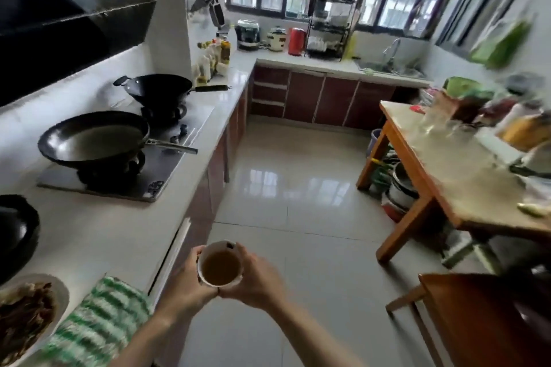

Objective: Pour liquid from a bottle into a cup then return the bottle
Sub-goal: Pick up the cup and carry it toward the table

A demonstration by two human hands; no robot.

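Kitchen aisle, pale tiled floor (298, 182), white countertop (98, 229) at left.
Over the floor, my left hand (186, 283) and right hand (258, 280) wrap the round white cup (220, 266) of brown liquid from either side, fingertips meeting beneath it.

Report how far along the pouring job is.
Done, apparently: the cup already holds brown liquid. In hand: the left hand and right hand cradle it over the floor, beside the counter. Left: neither hand holds a bottle, so whether it was returned cannot be told.
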